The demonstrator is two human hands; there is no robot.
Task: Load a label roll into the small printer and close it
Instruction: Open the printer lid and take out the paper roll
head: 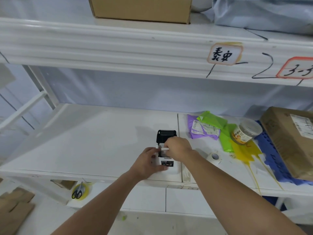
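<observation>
White printer (166, 164) (lid up) gripped by left hand (147, 164); right hand (177, 148) pinches label roll (164, 149) above it.

White printer (166, 164), black lid (166, 135) open

Head camera looks forward and down, close over the shelf (101, 141).

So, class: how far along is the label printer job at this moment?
Done: the printer lid stands open. In hand: the left hand steadies the body while the right hand lowers a white roll into it. Left: seat the roll and close the lid.
</observation>
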